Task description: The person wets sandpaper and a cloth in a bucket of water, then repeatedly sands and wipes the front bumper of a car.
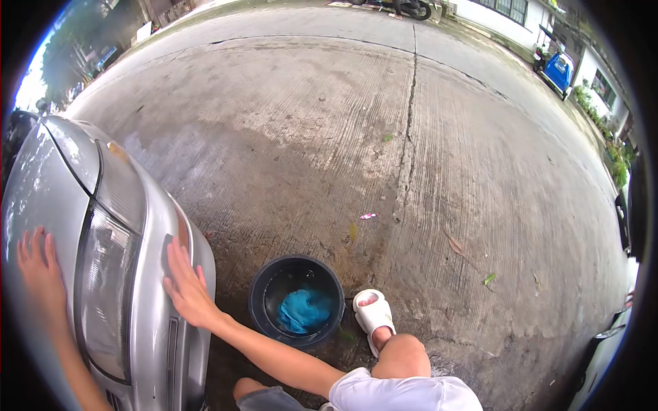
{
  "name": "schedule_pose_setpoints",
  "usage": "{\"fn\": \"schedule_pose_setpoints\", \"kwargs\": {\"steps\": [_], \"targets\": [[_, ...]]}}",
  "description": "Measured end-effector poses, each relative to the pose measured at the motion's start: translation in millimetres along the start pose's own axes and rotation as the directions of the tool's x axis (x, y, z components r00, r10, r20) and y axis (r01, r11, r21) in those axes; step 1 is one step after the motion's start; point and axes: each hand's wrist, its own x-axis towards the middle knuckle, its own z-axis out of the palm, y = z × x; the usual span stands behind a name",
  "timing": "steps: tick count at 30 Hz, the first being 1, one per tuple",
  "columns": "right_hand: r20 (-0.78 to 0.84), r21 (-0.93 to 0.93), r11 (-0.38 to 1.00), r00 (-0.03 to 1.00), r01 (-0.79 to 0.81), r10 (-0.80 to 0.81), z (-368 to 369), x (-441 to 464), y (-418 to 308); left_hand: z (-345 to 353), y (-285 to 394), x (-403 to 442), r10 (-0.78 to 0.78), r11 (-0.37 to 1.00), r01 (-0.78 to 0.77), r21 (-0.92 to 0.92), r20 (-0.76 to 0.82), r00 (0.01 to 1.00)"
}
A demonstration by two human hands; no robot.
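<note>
A silver car (pixel 154 226) fills the left side, its headlight (pixel 108 274) between my two hands. My left hand (pixel 41 264) lies flat on the car's body at the far left, fingers spread. On the bumper to the right of the headlight rests my right hand (pixel 186 286), its fingers stretched out and holding nothing. A black bucket (pixel 258 301) stands on the ground to the right of my right hand. Inside it a blue cloth (pixel 301 310) lies in water.
Concrete ground (pixel 308 137) with cracks spreads ahead. My foot in a white slipper (pixel 373 314) is right of the bucket. Leaves and a small pink-white wrapper (pixel 368 216) lie about. A blue vehicle (pixel 558 70) stands at the upper right, a motorcycle (pixel 415 9) at the top.
</note>
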Motion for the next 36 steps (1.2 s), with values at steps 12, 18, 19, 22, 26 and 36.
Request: {"fn": "schedule_pose_setpoints", "kwargs": {"steps": [12,18,19,22,26,36], "targets": [[0.052,0.023,0.998,0.997,-0.050,0.049,-16,29,4,12,-8,1,0.006,0.999,-0.006,-0.033,0.020,1.000],[0.058,0.020,0.997,0.996,-0.072,0.071,-17,18,3,11,-7,2,-0.007,1.000,0.007,-0.022,0.018,1.000],[0.089,0.021,0.997,0.993,-0.075,0.073,-17,2,-8,10,-10,4,-0.011,1.000,0.011,-0.013,0.012,1.000],[0.077,-0.053,0.997,0.995,-0.058,0.062,-18,25,-1,11,-8,1,0.029,1.000,-0.029,-0.005,0.004,1.000],[0.060,-0.012,0.996,0.994,-0.088,0.088,-23,56,6,18,-13,0,0.032,0.999,-0.032,-0.020,-0.035,0.999],[0.104,-0.028,0.993,0.987,-0.118,0.121,-34,68,8,12,-7,0,0.020,0.999,-0.021,-0.040,-0.032,0.999]]}}
